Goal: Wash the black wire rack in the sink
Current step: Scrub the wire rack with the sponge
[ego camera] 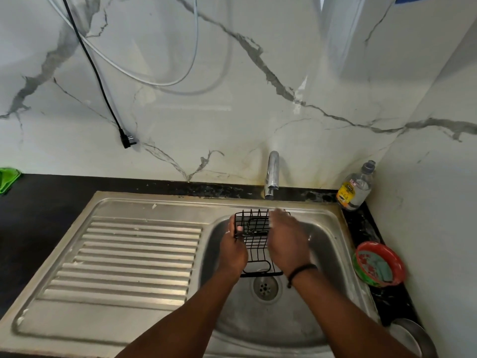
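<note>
You hold the black wire rack (pixel 254 233) over the basin of the steel sink (pixel 333 244), just below the tap (pixel 271 174) and above the drain (pixel 265 287). Your left hand (pixel 232 250) grips the rack's left edge, the thumb curled over the wire frame and the fingers wrapped behind it. Your right hand (pixel 285 241) lies against the rack's right side with its fingers stretched toward the far edge; they are blurred, so you cannot tell whether they are spread or pressed together, or whether they pinch any wire. A black band (pixel 300 272) circles your right wrist.

The rack stands tilted, its far end raised toward the tap and its near end low by the drain. To the left of the basin runs the ribbed draining board (pixel 134 257). At the far right corner of the dark counter (pixel 33 210) stands a clear bottle with a yellow label (pixel 355 188). Nearer on the right sits a red and green bowl (pixel 378 267). A green cloth (pixel 7 178) lies at the far left. A black plug (pixel 127 140) hangs against the marble wall (pixel 258 112).
</note>
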